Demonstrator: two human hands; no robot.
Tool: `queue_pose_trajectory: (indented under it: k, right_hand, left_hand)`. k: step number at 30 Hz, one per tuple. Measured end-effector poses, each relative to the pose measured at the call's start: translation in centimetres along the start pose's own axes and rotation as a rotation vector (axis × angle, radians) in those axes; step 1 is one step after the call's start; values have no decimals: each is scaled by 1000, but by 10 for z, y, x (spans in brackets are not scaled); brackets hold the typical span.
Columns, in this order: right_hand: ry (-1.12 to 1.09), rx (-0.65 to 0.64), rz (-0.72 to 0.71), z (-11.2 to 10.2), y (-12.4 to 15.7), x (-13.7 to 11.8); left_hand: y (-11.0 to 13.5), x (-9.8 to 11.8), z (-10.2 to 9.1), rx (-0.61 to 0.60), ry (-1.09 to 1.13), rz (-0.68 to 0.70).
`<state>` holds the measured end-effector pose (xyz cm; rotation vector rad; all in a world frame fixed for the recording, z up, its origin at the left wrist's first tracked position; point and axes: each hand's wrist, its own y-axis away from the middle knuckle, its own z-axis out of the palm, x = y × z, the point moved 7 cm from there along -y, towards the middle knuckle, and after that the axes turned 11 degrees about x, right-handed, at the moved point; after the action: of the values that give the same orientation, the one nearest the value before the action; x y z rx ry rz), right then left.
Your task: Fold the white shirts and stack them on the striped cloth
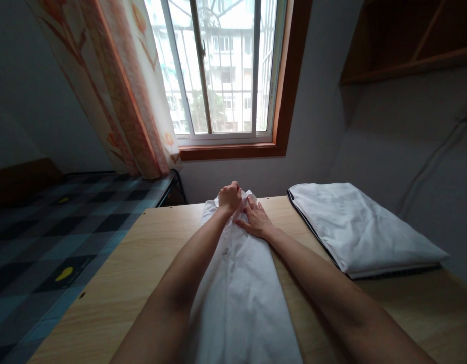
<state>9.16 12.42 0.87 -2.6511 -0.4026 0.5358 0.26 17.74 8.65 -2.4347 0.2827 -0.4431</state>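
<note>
A long white shirt (pixel 244 283), folded into a narrow strip, lies lengthwise on the wooden table and runs out of view at the bottom. Its collar end points toward the window. There, my left hand (pixel 229 197) is closed, gripping the cloth near the collar. Close beside it on the right, my right hand (pixel 256 218) rests flat on the shirt with its fingers spread. A small dark mark shows on the cloth below the hands. My forearms hide parts of the shirt's sides.
On the table's (pixel 165 237) right side lies a folded white cloth item (pixel 362 227) with a dark layer beneath. A bed with a checked cover (pixel 85 222) stands left. Ahead are a barred window (pixel 226 76) and a flowered curtain (pixel 123 86). A wooden shelf (pixel 408 65) hangs upper right.
</note>
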Motion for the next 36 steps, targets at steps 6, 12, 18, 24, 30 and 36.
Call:
queue_pose_trajectory:
  k: [6, 12, 18, 24, 30, 36]
  right_hand:
    - [-4, -129, 4, 7, 4, 0]
    - [27, -151, -22, 6, 6, -1]
    - [-75, -123, 70, 10, -11, 12]
    - [-173, -14, 231, 5, -15, 44]
    - [-137, 222, 350, -5, -4, 69]
    - [-88, 185, 193, -14, -3, 50]
  left_hand:
    - [1, -11, 7, 14, 80, -183]
    - [4, -12, 11, 30, 103, -175]
    - [35, 7, 20, -195, 125, 105]
    - [82, 11, 26, -393, 223, 395]
    - [97, 10, 21, -609, 217, 407]
    - [160, 16, -54, -707, 275, 609]
